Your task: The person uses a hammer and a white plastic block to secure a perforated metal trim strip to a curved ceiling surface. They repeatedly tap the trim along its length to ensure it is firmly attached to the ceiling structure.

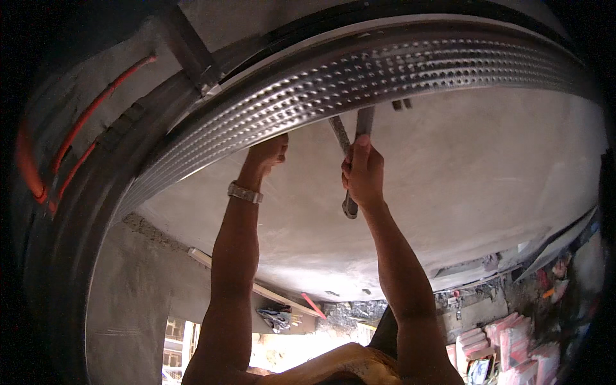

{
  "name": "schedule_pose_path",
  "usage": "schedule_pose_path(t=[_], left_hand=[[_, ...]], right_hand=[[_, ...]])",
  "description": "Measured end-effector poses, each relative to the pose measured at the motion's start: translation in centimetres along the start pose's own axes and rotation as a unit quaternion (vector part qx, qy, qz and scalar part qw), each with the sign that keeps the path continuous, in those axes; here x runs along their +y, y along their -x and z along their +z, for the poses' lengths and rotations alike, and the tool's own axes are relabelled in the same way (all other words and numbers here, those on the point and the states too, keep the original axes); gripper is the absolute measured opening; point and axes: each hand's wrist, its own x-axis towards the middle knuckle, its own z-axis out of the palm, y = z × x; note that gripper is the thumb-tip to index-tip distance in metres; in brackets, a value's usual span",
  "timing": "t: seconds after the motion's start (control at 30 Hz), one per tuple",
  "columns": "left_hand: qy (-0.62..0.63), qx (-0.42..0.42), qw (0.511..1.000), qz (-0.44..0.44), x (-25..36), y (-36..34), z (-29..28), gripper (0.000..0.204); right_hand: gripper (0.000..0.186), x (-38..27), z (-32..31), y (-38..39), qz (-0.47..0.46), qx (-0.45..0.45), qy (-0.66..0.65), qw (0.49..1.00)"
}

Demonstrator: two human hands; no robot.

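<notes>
A long metal channel with rows of dimples arches overhead across the view. My left hand, with a watch on its wrist, is closed at the channel's lower edge; the edge hides part of the fingers. To the right, my right hand is wrapped round a metal tool with two long handles, the thumb pointing up along one handle. The tool's upper end goes out of sight behind the channel, so its exact kind cannot be made out.
Orange-red conduit runs along the upper left, close to a dark metal bracket. Beyond my arms spreads a grey plastered surface. Down at the lower right are stacked pink-and-white packages and scattered debris.
</notes>
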Motion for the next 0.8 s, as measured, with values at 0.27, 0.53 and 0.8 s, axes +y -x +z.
schedule_pose_path(t=[0.27,0.53,0.8], left_hand=[[-0.230,0.205,0.905,0.293,-1.7,-0.1,2.3,0.053],[-0.332,0.234,0.784,0.470,-2.4,-0.1,2.1,0.035],[-0.297,0.203,0.830,0.426,-2.3,0.2,2.5,0.044]], right_hand=[[0.052,-1.9,-1.6,3.3,-0.013,0.014,-0.004,1.000],[0.073,-1.0,1.9,1.4,-0.266,-0.007,-0.194,0.944],[0.053,1.0,2.0,-3.8,-0.047,0.002,0.192,0.980]])
